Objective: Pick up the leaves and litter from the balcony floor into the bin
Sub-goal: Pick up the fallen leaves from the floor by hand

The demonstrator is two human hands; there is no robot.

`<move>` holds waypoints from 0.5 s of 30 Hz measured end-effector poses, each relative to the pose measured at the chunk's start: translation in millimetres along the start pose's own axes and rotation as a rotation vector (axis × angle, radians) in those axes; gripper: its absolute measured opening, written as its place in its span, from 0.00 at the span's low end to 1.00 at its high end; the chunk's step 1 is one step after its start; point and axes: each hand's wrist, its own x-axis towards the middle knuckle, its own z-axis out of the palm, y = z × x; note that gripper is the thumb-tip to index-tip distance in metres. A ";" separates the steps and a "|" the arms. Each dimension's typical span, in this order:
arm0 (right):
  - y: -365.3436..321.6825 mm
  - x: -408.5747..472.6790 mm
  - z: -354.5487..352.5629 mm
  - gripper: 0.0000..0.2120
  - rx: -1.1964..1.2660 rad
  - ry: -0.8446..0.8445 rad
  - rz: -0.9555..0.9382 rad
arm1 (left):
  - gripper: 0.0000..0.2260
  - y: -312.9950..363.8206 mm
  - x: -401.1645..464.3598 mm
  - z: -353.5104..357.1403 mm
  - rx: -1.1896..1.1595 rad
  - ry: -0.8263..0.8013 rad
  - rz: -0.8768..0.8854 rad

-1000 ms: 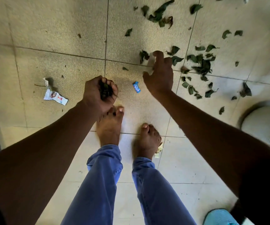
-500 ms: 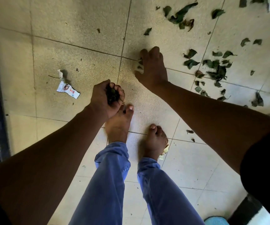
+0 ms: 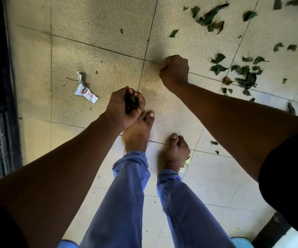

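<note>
The right hand (image 3: 174, 70) was flat on the floor half a second ago, with its fingers spread over the tile line. Now it is curled into a fist at the same spot. What is inside the fist cannot be seen. The small blue wrapper that lay near it a second ago is no longer in sight.

The left hand (image 3: 125, 106) has hardly moved. It is cupped, palm up, with its fingers curled round a dark clump of leaves (image 3: 131, 102). It hangs just above the toes of the left foot (image 3: 138, 131).

More loose leaves (image 3: 246, 76) lie scattered on the tiled floor (image 3: 98, 24) to the far right of the fist. Another bunch of leaves (image 3: 209, 17) lies farther off, near the top edge. Two tiny bits (image 3: 214, 143) lie near the right foot (image 3: 177, 151).

A white torn packet (image 3: 86, 93) lies on the floor to the left of the cupped hand, well apart from it. Past it, along the left edge, runs a dark door frame (image 3: 3, 104).

Between the packet and the fist there is a wide bare stretch of tile. The far left tiles are bare too. No bin is in view.
</note>
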 end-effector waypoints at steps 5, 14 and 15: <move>-54.8 -70.5 -50.0 0.07 0.805 -0.272 0.213 | 0.24 -2.7 -28.9 0.8 0.046 0.063 0.013; -114.7 -215.8 -114.5 0.08 0.198 -0.007 -0.254 | 0.09 0.5 -115.1 44.2 0.108 -0.123 -0.044; -119.5 -225.6 -119.4 0.07 0.115 0.002 -0.260 | 0.08 2.3 -123.7 48.5 0.092 -0.125 -0.050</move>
